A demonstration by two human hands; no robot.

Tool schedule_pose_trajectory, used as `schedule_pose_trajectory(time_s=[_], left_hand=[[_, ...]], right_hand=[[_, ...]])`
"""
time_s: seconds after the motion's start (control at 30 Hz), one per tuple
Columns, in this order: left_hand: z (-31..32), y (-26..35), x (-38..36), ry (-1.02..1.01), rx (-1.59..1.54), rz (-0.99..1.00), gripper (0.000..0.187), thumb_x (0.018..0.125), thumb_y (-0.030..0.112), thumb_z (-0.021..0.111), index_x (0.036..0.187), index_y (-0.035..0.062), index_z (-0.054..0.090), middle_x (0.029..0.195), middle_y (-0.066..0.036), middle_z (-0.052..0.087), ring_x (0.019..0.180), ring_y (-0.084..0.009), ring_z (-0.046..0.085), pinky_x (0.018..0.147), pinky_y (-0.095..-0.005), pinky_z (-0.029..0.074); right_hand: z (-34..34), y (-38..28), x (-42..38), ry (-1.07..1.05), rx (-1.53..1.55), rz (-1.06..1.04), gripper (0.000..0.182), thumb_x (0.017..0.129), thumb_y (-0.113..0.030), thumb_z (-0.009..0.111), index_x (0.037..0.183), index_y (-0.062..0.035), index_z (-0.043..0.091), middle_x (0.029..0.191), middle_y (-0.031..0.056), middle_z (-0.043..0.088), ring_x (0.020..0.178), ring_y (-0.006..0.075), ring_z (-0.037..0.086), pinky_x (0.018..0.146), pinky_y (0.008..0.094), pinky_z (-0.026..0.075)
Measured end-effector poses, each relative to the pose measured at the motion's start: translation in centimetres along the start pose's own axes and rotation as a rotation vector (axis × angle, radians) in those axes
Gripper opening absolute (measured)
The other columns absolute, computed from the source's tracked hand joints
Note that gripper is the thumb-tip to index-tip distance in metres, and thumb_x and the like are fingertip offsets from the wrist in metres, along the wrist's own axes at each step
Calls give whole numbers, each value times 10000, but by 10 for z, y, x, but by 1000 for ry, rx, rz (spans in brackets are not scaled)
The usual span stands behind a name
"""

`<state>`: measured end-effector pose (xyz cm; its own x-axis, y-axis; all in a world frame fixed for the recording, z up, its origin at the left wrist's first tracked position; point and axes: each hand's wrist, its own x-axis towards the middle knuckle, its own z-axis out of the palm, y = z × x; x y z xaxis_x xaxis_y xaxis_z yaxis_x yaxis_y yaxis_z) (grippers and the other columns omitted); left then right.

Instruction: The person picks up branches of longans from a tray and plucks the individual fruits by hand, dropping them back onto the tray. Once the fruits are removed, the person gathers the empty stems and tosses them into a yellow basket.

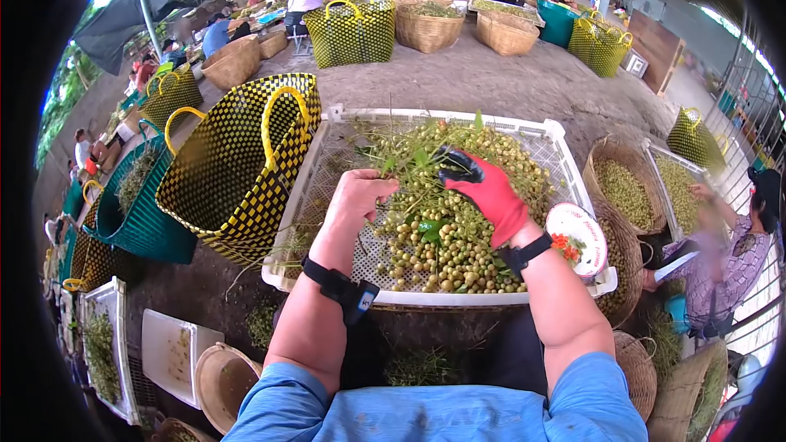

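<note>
A white plastic crate (565,151) with a mesh bottom lies in front of me, heaped with small round yellow-green fruits (446,258) and thin green stems. My left hand (366,195), bare, is closed with its fingertips pinched on the ends of thin stems above the crate's left half. In a red glove with black fingertips, my right hand (489,190) curls round a bunch of fruit stems (419,173) over the middle of the heap. Its palm side is hidden. A few green leaves (430,231) lie among the fruits.
A white bowl (575,239) with red and green bits rests on the crate's right edge. A yellow-and-black woven basket (237,164) stands left, beside a teal basket (139,196). Right are wicker baskets of fruits (626,188) and a seated person (729,262). Other people sit farther back.
</note>
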<state>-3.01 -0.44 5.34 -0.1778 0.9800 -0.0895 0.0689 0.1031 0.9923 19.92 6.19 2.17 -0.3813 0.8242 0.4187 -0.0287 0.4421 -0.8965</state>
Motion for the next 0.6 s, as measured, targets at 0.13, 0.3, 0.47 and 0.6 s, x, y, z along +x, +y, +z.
schedule_pose_trajectory(time_s=[0.13, 0.3, 0.47, 0.6], left_hand=[[12, -5, 0, -47, 48, -81, 151, 761, 131, 704, 744, 23, 600, 602, -9, 520, 393, -79, 394, 347, -245, 299], [12, -1, -5, 14, 17, -62, 167, 755, 128, 702, 727, 13, 584, 608, -28, 524, 381, -88, 393, 338, -257, 308], [-3, -7, 7, 22, -57, -55, 214, 777, 139, 684, 621, 40, 575, 561, -9, 514, 370, -88, 400, 329, -252, 311], [1, -8, 4, -23, -204, -84, 154, 789, 125, 680, 700, 39, 588, 597, -5, 523, 378, -75, 378, 337, -253, 316]], right_hand=[[11, 14, 2, -11, 67, 172, 274, 811, -137, 700, 1042, 5, 664, 979, 59, 701, 864, 105, 623, 743, 255, 483], [5, 10, -3, 23, -719, 23, 184, 813, -225, 616, 893, -69, 674, 864, 194, 647, 818, 391, 606, 724, 450, 476], [-22, 28, 0, 3, -742, 87, 265, 819, -223, 658, 1040, -76, 660, 1004, 167, 663, 925, 322, 635, 811, 389, 498], [13, 20, -8, -193, 40, 170, 641, 742, -124, 793, 1311, -54, 504, 1207, 95, 619, 1065, 155, 593, 956, 276, 452]])
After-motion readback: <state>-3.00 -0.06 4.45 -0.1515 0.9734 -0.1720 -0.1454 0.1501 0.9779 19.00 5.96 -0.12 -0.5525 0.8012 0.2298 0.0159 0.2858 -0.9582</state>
